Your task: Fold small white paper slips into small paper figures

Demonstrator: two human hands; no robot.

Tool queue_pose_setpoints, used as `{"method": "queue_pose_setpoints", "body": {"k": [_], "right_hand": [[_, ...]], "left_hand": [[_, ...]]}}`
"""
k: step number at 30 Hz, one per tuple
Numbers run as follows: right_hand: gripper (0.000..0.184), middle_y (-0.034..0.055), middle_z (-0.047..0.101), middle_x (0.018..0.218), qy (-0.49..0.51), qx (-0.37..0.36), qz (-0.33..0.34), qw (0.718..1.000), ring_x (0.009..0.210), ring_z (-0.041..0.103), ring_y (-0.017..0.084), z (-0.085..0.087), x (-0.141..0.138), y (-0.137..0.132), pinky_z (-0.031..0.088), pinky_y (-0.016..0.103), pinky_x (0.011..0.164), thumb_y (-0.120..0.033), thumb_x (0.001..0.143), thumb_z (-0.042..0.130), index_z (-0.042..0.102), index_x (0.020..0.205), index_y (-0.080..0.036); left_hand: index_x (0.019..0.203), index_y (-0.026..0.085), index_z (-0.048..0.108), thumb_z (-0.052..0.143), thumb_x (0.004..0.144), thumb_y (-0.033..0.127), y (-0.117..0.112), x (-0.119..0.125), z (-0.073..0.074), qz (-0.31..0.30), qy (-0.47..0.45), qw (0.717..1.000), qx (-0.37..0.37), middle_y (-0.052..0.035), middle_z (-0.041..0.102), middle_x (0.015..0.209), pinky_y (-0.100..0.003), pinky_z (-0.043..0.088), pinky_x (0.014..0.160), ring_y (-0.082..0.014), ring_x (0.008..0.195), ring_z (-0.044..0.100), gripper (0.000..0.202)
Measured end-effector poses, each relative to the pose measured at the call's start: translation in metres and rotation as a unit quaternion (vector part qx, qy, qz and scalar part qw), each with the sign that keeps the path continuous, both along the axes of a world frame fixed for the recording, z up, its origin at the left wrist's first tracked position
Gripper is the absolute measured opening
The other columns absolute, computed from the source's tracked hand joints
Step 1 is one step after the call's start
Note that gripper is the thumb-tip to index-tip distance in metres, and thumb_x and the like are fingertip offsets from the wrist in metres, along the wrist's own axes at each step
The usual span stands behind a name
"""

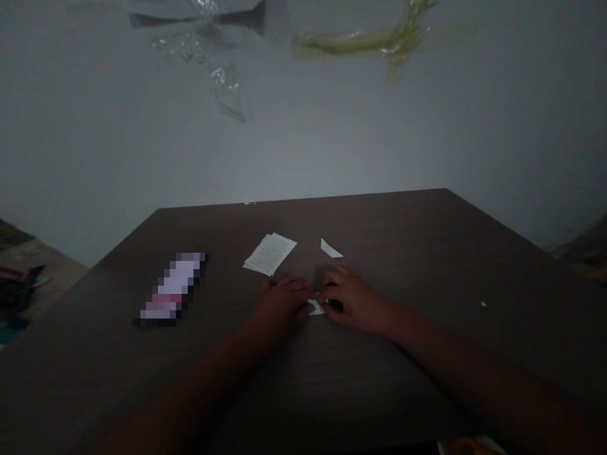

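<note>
Both hands meet over a small piece of white paper (pixel 317 308) lying on the dark wooden table (pixel 303 392). My left hand (pixel 287 303) is closed on the paper's left side, its fingers bent and its thumb near the edge. From the right, my right hand (pixel 348 294) pinches the same paper, fingers curled down. Most of the paper is hidden under the fingers. Beyond the left hand lies a stack of printed paper sheets (pixel 271 254), slightly fanned. A folded white paper piece (pixel 331 248) rests just past the right hand.
A phone (pixel 173 287) with a blurred screen lies on the left of the table. A tiny white scrap (pixel 483 304) is at the right. Behind the table stands a pale wall (pixel 303 139) with clear and yellow tape (pixel 355 44) stuck on it.
</note>
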State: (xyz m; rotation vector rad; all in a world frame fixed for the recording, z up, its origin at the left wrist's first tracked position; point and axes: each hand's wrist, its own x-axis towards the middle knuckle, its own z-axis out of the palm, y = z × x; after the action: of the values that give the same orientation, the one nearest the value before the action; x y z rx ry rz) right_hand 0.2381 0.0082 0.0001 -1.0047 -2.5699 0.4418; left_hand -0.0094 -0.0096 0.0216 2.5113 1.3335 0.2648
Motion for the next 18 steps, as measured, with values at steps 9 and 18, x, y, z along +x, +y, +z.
{"method": "queue_pose_setpoints", "body": {"k": [9, 18], "right_hand": [[0.013, 0.0100, 0.082, 0.116, -0.077, 0.008, -0.013, 0.997, 0.108, 0.076, 0.030, 0.004, -0.011, -0.006, 0.055, 0.045, 0.100, -0.017, 0.106, 0.078, 0.086, 0.114, -0.024], [0.011, 0.0079, 0.082, 0.106, -0.052, -0.024, 0.011, 0.998, 0.100, 0.076, 0.028, 0.006, -0.003, -0.012, 0.054, 0.046, 0.101, -0.012, 0.101, 0.078, 0.083, 0.101, -0.022]], "left_hand": [[0.125, 0.026, 0.087, 0.070, 0.115, 0.013, -0.003, 0.007, 0.015, 0.001, 0.083, 0.996, -0.017, -0.0055, 0.085, 0.150, -0.063, 0.044, 0.129, -0.0394, 0.154, 0.067, 0.024], [0.123, 0.028, 0.088, 0.073, 0.114, 0.013, -0.003, 0.004, 0.006, -0.013, 0.072, 0.997, 0.015, -0.0032, 0.087, 0.150, -0.061, 0.045, 0.129, -0.0365, 0.150, 0.069, 0.023]]}}
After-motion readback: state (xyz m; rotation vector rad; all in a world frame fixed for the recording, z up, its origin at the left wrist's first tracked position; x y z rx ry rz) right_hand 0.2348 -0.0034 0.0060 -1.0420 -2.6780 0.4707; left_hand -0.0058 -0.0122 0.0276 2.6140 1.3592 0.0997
